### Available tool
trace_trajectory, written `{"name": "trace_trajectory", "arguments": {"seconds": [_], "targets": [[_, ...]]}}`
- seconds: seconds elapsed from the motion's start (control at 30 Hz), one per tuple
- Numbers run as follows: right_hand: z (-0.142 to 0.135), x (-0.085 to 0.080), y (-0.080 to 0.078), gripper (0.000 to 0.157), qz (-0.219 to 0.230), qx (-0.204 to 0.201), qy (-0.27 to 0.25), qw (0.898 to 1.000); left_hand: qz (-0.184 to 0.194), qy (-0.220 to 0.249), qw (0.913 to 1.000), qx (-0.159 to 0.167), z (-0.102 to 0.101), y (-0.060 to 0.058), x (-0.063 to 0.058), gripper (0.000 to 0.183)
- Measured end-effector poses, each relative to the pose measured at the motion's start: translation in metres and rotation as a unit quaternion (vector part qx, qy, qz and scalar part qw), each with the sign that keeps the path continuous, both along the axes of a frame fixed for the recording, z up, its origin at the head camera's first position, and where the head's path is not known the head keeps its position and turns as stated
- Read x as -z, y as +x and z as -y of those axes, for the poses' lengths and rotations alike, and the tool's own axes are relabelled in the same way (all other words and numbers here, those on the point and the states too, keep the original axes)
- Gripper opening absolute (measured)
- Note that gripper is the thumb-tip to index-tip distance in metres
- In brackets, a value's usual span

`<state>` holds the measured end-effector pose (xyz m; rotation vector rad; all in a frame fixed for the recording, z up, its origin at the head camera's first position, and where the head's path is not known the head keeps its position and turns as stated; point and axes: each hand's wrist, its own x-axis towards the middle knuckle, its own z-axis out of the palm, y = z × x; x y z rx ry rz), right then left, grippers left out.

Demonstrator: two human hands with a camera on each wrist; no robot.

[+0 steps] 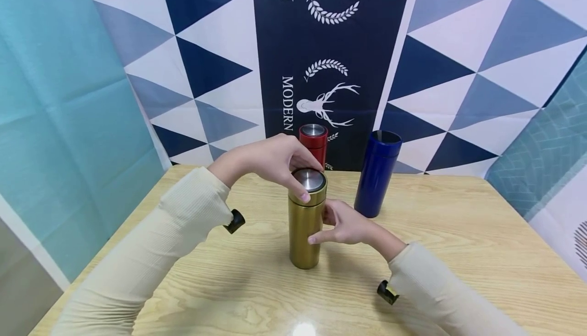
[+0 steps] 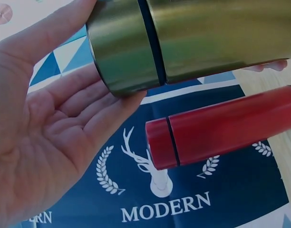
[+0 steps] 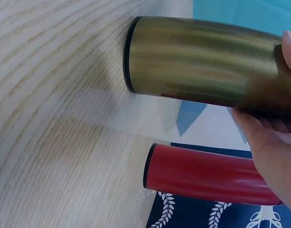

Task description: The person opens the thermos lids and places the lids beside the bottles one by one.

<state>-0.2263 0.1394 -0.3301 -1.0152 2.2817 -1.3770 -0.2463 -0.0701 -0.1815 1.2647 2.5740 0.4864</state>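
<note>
The gold vacuum flask (image 1: pixel 303 239) is upright at the table (image 1: pixel 243 290), its lid (image 1: pixel 310 179) pinched by the left hand (image 1: pixel 275 157); the right hand (image 1: pixel 345 224) grips lower down. Lid-turning seems in hand, next calling for a twist against a steady hold.

Head camera faces forward-down over the table (image 1: pixel 458 224); wrist cameras, close, turned sideways, share gold bottle (image 2: pixel 221 40) and red bottle (image 2: pixel 226 129).

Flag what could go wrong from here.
1. Left hand pinches the smooth-looking lid of the gold bottle; fingers might slip if it twists.
2. Right hand grips the body from one side, so the bottle could turn or tip.
3. Blue bottle stands just beyond that hand; an outward swing could knock it.
</note>
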Motion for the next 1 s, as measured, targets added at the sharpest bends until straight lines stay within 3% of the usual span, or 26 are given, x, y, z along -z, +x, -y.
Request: {"name": "trace_trajectory", "arguments": {"seconds": [0.4, 0.63, 1.0], "targets": [[-0.001, 0.002, 0.000, 0.065, -0.011, -0.001, -0.014, 1.000, -0.046, -0.010, 0.9984, -0.032, -0.005, 0.011, -0.002, 0.056], [0.000, 0.002, -0.001, 0.065, -0.010, 0.003, -0.001, 1.000, -0.053, -0.003, 0.9971, -0.055, -0.005, 0.011, -0.001, 0.058], [0.000, 0.000, 0.001, 0.064, -0.004, 0.005, -0.002, 1.000, -0.062, 0.003, 0.9959, -0.066, -0.007, 0.015, -0.001, 0.053]]}}
